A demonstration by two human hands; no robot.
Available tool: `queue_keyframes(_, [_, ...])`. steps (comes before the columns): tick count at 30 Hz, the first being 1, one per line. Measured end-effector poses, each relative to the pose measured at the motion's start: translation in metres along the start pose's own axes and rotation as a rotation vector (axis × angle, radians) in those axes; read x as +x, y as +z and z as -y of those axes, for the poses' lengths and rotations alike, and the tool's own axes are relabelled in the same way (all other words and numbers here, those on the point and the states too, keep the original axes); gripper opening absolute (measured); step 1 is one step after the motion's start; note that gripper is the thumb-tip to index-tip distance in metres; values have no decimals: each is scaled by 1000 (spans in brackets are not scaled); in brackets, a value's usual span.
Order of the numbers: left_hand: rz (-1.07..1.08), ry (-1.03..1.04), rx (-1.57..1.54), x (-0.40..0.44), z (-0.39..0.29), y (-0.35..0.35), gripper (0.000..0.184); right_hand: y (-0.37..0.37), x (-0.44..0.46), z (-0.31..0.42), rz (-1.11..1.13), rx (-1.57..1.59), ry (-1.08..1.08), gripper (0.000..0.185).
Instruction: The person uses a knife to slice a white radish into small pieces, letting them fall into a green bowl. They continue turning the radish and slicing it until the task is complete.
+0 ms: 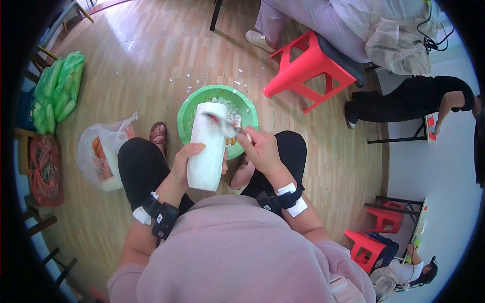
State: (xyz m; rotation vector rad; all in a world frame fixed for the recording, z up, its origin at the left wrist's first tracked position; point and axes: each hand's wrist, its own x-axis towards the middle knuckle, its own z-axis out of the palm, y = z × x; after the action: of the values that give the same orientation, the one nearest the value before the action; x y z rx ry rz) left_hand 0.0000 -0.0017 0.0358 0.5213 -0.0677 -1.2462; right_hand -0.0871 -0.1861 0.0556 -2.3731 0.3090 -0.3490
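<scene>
Wooden floor [146, 65]; left grip [187, 162] clasps radish [206, 159], part-hiding basin [184, 120]; right grip [261, 150] pinches blurred tool [226, 126].

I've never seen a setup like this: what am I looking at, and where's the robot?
There's no robot here, just a person's bare hands. The only picture comes from a camera worn on the head, looking forward and down. The left hand holds a large white vegetable. The right hand grips a tool against it, too blurred to identify. Beneath is a green basin of cut pieces, set on the wooden floor, where white scraps lie. Off to the left are green, clear and red bags.
</scene>
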Motion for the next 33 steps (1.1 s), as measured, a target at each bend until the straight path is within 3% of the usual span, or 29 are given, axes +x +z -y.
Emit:
queue_keyframes(5, [-27, 7, 44, 2, 7, -11, 53, -9, 2, 26, 103, -248, -145, 42])
queue_keyframes(8, [-35, 23, 84, 1, 8, -10, 51, -9, 2, 29, 82, -234, -207, 39])
queue_keyframes(10, [-114, 50, 117, 0, 8, -4, 50, -7, 0, 26, 70, -242, -199, 40])
queue_keyframes(15, [-58, -16, 112, 1, 7, -5, 51, -7, 0, 17, 99, -345, -96, 45])
queue_keyframes(24, [-147, -6, 221, 2, 8, -6, 54, -9, -5, 22, 187, -245, -104, 46])
queue_keyframes(33, [-117, -65, 217, 2, 9, -6, 56, 2, -6, 4, -13, -323, -174, 44])
